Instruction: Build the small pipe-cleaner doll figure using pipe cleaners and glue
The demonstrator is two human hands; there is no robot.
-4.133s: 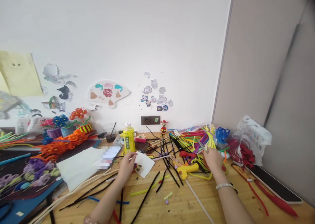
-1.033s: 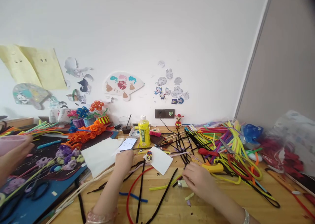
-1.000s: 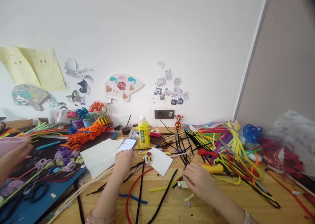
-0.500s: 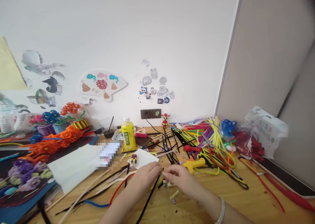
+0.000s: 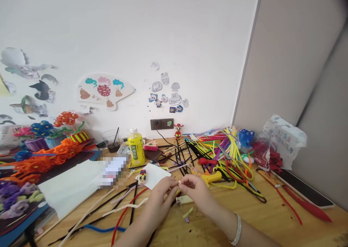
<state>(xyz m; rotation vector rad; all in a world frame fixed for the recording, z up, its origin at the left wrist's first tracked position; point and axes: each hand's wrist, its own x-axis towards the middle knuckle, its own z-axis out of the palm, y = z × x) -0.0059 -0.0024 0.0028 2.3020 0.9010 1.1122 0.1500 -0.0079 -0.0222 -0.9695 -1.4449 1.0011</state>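
Near the middle of the wooden table (image 5: 214,221), my left hand (image 5: 163,196) and my right hand (image 5: 197,192) meet at the fingertips. Both pinch a tiny pale piece (image 5: 179,183), too small to make out well. A silver bracelet (image 5: 237,229) circles my right wrist. Just below the fingers lie a small clear and pale object (image 5: 184,200) and a short yellow-green scrap (image 5: 187,213). Beside my left hand, a small colourful figure (image 5: 142,176) rests by a white paper (image 5: 156,176). The yellow-handled tool (image 5: 213,177) lies behind my right hand.
A yellow bottle (image 5: 136,149) and a cup with dark liquid (image 5: 112,145) stand behind. Bundled coloured pipe cleaners (image 5: 228,149) and scissors (image 5: 224,151) lie right of centre. Orange fuzzy flowers (image 5: 43,160) fill the left. A red-hatted figurine (image 5: 177,131) stands by the wall.
The view has turned slightly right, so the table items sit further left. My left hand's fingers have shifted, and the pale piece shows more clearly between both hands.
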